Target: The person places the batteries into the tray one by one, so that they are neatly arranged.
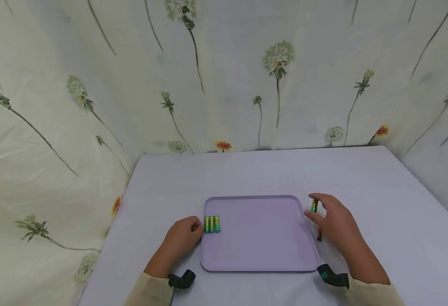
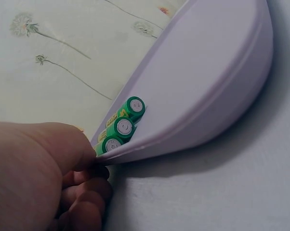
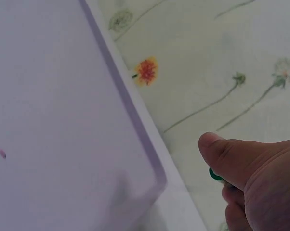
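My left hand [image 1: 183, 234] pinches the left rim of a pale purple tray [image 1: 258, 238]; in the left wrist view the thumb lies over the rim with the fingers curled below it. Close to that rim, three green-and-yellow batteries [image 1: 212, 224] lie side by side inside the tray. Just past the tray's right edge, my right hand [image 1: 336, 219] holds another green battery [image 1: 314, 205] between thumb and fingers. Most of that battery is hidden behind the thumb in the right wrist view, where only its green end [image 3: 215, 174] shows.
A red-and-black battery [image 1: 319, 234] lies right of the tray, partly behind the right hand. The white table [image 1: 262, 174] meets a dandelion-printed backdrop [image 1: 224, 85] at its far edge and left side. Dark wrist mounts [image 1: 181, 279] sit at both cuffs.
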A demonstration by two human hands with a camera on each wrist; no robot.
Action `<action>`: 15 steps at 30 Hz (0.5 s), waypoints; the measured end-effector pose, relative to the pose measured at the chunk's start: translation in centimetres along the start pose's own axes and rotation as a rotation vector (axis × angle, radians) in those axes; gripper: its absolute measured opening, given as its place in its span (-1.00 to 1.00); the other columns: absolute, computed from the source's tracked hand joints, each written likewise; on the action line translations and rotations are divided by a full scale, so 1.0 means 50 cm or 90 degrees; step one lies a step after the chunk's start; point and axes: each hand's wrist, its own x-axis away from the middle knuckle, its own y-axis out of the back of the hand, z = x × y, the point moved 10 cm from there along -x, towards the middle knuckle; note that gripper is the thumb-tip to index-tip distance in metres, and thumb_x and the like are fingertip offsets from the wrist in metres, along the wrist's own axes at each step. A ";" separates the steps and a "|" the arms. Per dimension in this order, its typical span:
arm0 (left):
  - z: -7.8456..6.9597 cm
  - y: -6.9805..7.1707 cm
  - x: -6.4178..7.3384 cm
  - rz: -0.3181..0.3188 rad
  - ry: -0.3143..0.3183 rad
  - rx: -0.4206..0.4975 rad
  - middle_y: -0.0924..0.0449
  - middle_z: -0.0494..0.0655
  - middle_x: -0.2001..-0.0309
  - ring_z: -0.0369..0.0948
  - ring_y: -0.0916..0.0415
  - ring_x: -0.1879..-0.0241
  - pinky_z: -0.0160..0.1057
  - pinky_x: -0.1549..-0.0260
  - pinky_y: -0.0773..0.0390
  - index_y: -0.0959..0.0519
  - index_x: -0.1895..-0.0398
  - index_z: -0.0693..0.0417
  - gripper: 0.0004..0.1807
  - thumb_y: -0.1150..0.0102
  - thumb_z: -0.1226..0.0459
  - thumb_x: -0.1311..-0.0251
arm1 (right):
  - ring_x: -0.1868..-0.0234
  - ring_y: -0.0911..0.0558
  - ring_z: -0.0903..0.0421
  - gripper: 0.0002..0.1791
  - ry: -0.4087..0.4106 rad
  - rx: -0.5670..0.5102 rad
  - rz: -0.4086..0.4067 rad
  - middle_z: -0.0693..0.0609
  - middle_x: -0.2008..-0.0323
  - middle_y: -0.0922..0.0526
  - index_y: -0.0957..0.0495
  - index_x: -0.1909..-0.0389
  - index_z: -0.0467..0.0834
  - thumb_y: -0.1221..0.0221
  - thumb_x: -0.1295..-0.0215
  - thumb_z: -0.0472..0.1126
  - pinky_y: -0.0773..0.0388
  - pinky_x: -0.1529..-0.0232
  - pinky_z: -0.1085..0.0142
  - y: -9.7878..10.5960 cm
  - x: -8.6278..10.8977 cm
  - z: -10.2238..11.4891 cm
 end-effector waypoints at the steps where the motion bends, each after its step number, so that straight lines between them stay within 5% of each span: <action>1: 0.000 0.001 -0.001 -0.001 -0.001 0.000 -0.50 -0.20 0.47 -0.20 -0.43 0.40 -0.20 0.39 -0.40 -0.56 0.37 -0.09 -0.87 -0.17 0.20 -0.39 | -0.48 -0.28 -0.42 -0.28 0.008 -0.002 -0.001 -0.34 -0.48 -0.32 -0.36 -0.47 -0.15 -0.37 -0.37 -0.05 -0.31 -0.32 -0.39 -0.002 -0.002 0.008; 15: -0.001 0.002 -0.004 -0.002 -0.012 -0.003 -0.50 -0.22 0.48 -0.22 -0.42 0.41 -0.21 0.40 -0.40 -0.57 0.37 -0.10 -0.87 -0.17 0.19 -0.39 | -0.50 -0.30 -0.35 -0.33 0.068 -0.030 0.004 -0.28 -0.46 -0.38 -0.40 -0.44 -0.15 -0.35 -0.39 -0.06 -0.28 -0.39 -0.33 -0.034 -0.027 0.090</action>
